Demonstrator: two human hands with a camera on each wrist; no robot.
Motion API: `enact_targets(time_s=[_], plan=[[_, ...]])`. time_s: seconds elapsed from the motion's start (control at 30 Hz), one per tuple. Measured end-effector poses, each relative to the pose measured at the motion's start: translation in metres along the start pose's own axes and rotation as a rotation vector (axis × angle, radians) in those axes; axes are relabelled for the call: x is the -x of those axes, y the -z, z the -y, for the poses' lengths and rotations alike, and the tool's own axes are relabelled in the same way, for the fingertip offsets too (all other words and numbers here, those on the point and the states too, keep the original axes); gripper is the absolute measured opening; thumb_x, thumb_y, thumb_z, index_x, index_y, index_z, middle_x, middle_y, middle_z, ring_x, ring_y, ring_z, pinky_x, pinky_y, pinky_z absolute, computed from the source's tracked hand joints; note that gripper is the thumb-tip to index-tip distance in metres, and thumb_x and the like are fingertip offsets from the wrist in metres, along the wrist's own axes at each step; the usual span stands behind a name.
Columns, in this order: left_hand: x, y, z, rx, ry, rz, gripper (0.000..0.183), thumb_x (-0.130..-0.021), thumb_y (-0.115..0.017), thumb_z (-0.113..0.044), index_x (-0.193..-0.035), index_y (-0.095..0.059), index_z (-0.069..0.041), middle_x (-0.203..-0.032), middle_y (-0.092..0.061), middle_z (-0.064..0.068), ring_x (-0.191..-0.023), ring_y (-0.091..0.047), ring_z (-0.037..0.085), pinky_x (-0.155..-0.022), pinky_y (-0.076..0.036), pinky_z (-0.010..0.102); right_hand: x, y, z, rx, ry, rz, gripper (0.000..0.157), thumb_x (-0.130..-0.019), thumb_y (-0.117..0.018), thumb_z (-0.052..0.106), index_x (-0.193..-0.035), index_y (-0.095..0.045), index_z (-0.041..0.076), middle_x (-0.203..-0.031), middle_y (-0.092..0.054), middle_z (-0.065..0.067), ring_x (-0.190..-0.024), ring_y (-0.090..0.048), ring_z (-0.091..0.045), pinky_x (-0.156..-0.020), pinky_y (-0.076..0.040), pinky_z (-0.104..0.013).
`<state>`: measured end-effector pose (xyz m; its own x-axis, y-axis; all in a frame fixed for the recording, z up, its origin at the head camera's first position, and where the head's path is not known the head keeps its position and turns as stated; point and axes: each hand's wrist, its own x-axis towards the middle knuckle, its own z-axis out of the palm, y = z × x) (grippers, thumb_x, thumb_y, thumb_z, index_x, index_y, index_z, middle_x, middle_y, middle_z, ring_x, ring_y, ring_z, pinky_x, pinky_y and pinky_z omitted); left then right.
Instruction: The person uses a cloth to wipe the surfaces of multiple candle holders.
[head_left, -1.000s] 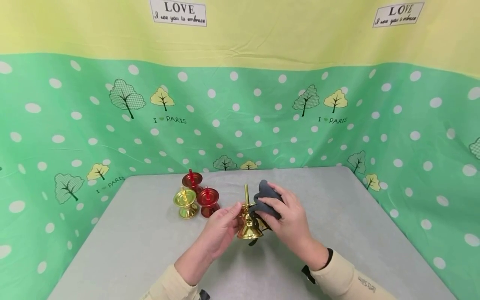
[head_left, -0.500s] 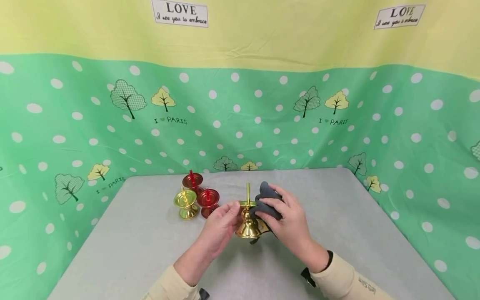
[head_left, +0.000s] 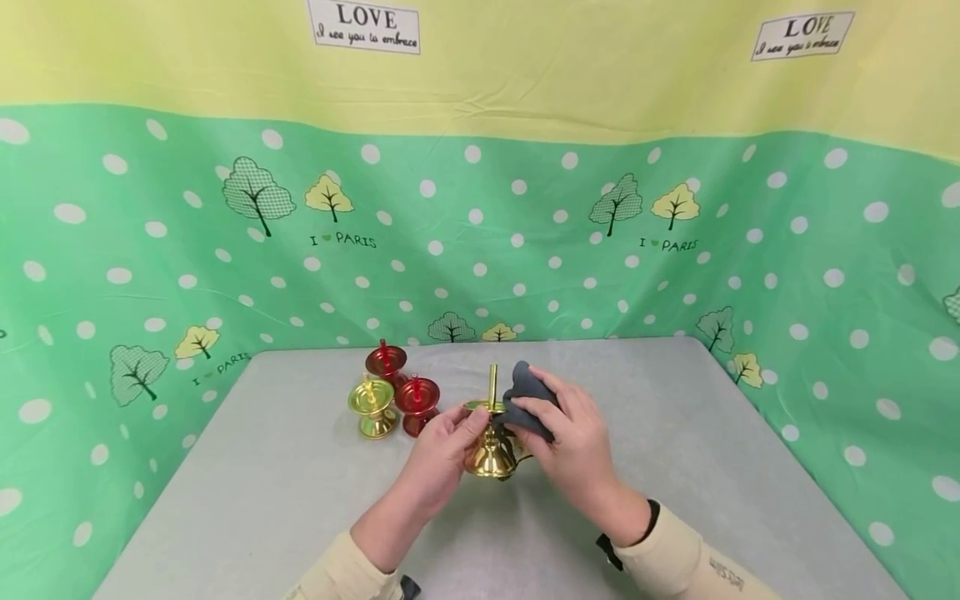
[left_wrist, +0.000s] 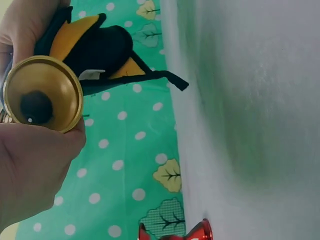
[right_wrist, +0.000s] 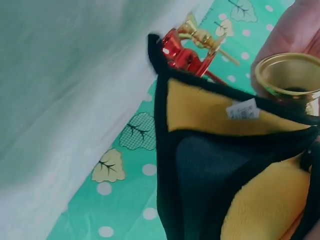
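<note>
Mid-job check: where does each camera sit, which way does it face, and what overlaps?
Head: on the head, facing forward and down at the gold stand and dark-and-yellow cloth; left grip, right grip and sleeves show.
Left wrist: on that wrist, facing the stand's open base, curtain behind; both grips show.
Right wrist: on that wrist, facing the cloth; left grip shows at upper right.
Shared: both wrist views catch the gold stand, cloth and curtain.

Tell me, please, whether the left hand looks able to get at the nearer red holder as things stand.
Probably not right now, since the left hand grips a gold holder; freed, it likely could, as the head view shows nothing standing between it and the nearer red holder.
</note>
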<state>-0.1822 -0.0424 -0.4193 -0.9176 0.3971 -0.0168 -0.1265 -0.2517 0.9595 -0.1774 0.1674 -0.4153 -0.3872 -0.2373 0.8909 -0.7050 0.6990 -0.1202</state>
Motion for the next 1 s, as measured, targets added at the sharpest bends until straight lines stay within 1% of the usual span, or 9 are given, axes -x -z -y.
enact_targets(time_s=[0.13,0.23,0.33,0.4,0.53,0.63,0.8,0.9,1.0], plan=[[0.001,0.002,-0.002,0.010,-0.001,0.015,0.059,-0.113,-0.053,-0.037,-0.149,-0.047,0.009,-0.128,-0.075,0.005,-0.115,-0.071,0.008,-0.097,-0.058,0.024,0.000,-0.003,-0.005,-0.010,-0.023,-0.004,0.038,-0.075,-0.097,0.013,-0.108,-0.080,0.011,-0.134,-0.072,-0.022,-0.114,-0.071,-0.043,-0.090,-0.059,-0.060],[0.002,0.002,-0.002,-0.030,0.001,-0.014,0.056,-0.113,-0.052,-0.041,-0.143,-0.055,0.006,-0.119,-0.075,-0.001,-0.115,-0.069,0.009,-0.100,-0.054,0.027,-0.001,-0.005,-0.006,-0.014,-0.014,-0.010,0.040,-0.071,-0.099,0.011,-0.106,-0.080,0.010,-0.132,-0.072,-0.023,-0.113,-0.071,-0.044,-0.090,-0.059,-0.060],[0.002,0.001,-0.002,-0.085,0.000,-0.054,0.055,-0.112,-0.051,-0.044,-0.137,-0.061,0.004,-0.113,-0.074,-0.003,-0.111,-0.066,0.010,-0.100,-0.051,0.029,-0.003,-0.005,-0.003,-0.015,0.023,-0.026,0.038,-0.073,-0.098,0.014,-0.106,-0.081,0.011,-0.131,-0.073,-0.023,-0.109,-0.072,-0.042,-0.087,-0.060,-0.058],[0.001,-0.001,-0.001,-0.106,-0.004,-0.069,0.057,-0.113,-0.050,-0.045,-0.138,-0.061,0.005,-0.115,-0.074,-0.001,-0.110,-0.066,0.010,-0.099,-0.051,0.029,-0.005,-0.004,0.001,-0.013,0.050,-0.041,0.033,-0.077,-0.096,0.019,-0.106,-0.081,0.011,-0.131,-0.073,-0.022,-0.106,-0.072,-0.041,-0.084,-0.060,-0.057],[0.000,-0.004,0.000,-0.094,-0.041,-0.089,0.060,-0.113,-0.050,-0.042,-0.142,-0.058,0.010,-0.123,-0.075,0.007,-0.111,-0.068,0.008,-0.098,-0.055,0.025,-0.010,-0.004,0.009,0.001,0.067,-0.054,0.025,-0.090,-0.088,0.028,-0.108,-0.081,0.012,-0.133,-0.072,-0.021,-0.105,-0.072,-0.040,-0.084,-0.059,-0.056],[0.000,-0.005,-0.002,-0.060,-0.063,-0.122,0.056,-0.112,-0.053,-0.040,-0.136,-0.062,0.010,-0.118,-0.076,0.006,-0.107,-0.069,0.009,-0.095,-0.056,0.025,-0.013,-0.004,0.013,0.010,0.056,-0.058,0.024,-0.095,-0.083,0.032,-0.109,-0.080,0.013,-0.136,-0.071,-0.020,-0.106,-0.071,-0.039,-0.086,-0.058,-0.055],[0.001,-0.003,-0.007,-0.038,-0.066,-0.164,0.045,-0.111,-0.053,-0.035,-0.122,-0.069,0.006,-0.100,-0.076,-0.001,-0.097,-0.070,0.012,-0.087,-0.058,0.027,-0.016,-0.008,0.013,0.006,0.058,-0.068,0.026,-0.091,-0.087,0.030,-0.108,-0.080,0.012,-0.134,-0.072,-0.021,-0.104,-0.071,-0.039,-0.085,-0.059,-0.055],[0.003,0.000,-0.009,-0.022,-0.061,-0.183,0.045,-0.111,-0.051,-0.035,-0.122,-0.068,0.005,-0.102,-0.074,0.000,-0.100,-0.068,0.013,-0.090,-0.056,0.027,-0.017,-0.012,0.012,0.001,0.049,-0.056,0.031,-0.083,-0.093,0.024,-0.109,-0.080,0.012,-0.135,-0.071,-0.021,-0.106,-0.071,-0.040,-0.085,-0.059,-0.055],[0.004,0.003,-0.010,0.003,-0.050,-0.161,0.050,-0.111,-0.045,-0.039,-0.128,-0.064,0.004,-0.112,-0.070,0.002,-0.111,-0.064,0.015,-0.098,-0.052,0.028,-0.017,-0.014,0.010,-0.003,0.015,-0.041,0.037,-0.076,-0.097,0.017,-0.109,-0.080,0.012,-0.137,-0.070,-0.021,-0.108,-0.071,-0.040,-0.087,-0.059,-0.056]])
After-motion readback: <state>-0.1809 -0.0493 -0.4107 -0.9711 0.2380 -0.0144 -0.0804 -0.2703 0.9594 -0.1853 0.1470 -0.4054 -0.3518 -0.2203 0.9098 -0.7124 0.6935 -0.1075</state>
